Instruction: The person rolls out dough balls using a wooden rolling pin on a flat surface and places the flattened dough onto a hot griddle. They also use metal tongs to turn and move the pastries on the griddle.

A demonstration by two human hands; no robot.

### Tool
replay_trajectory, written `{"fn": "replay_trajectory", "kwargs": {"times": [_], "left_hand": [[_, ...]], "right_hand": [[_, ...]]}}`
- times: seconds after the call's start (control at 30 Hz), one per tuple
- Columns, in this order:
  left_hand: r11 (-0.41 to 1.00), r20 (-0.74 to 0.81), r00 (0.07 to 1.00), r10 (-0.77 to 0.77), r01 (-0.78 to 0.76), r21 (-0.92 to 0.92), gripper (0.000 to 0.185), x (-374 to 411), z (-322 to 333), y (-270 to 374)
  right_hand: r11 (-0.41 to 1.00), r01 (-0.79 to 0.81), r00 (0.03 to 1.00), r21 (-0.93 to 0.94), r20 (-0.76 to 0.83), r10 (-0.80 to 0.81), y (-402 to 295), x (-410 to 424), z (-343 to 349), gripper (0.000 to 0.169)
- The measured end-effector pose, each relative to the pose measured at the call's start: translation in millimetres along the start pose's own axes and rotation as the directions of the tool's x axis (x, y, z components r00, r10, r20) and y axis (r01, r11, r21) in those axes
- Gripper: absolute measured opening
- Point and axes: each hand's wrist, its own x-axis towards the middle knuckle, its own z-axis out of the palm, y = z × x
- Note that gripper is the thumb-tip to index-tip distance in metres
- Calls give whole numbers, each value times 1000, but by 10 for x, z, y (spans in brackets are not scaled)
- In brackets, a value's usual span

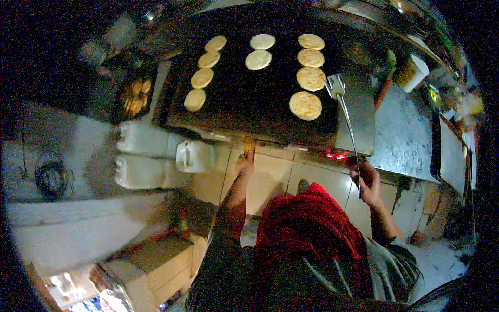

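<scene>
Round flatbreads lie on a dark griddle (241,97) in three columns: several pale ones (202,78) at the left, two whiter ones (258,60) in the middle, several browned ones (305,105) at the right. My right hand (368,185) is closed around the long handle of metal tongs (343,99). The broad head of the tongs is beside the third browned flatbread from the top, at the griddle's right side. My left hand (245,162) is at the griddle's front edge, shut on a slim wooden handle (249,145) whose far end is hidden.
White plastic jugs (142,171) stand left of my left arm. Farther left is a dark container (150,89) with browned food. A metal counter (405,128) adjoins the griddle's right side, with a white container (413,74) at its back. Cardboard boxes (167,269) are at the lower left.
</scene>
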Motion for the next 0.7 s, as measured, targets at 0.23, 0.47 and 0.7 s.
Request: {"fn": "replay_trajectory", "kwargs": {"times": [0.23, 0.47, 0.7], "left_hand": [[675, -125, 954, -274, 98, -731, 57, -314, -500, -806], [567, -247, 872, -422, 42, -823, 56, -1297, -493, -2320], [524, 22, 924, -383, 236, -819, 55, -2417, 368, -4010]], "right_hand": [[976, -12, 987, 217, -157, 47, -515, 229, 124, 24], [856, -423, 840, -296, -484, 247, -304, 112, 724, 37], [645, -603, 762, -470, -577, 293, -930, -858, 2303, 39]]}}
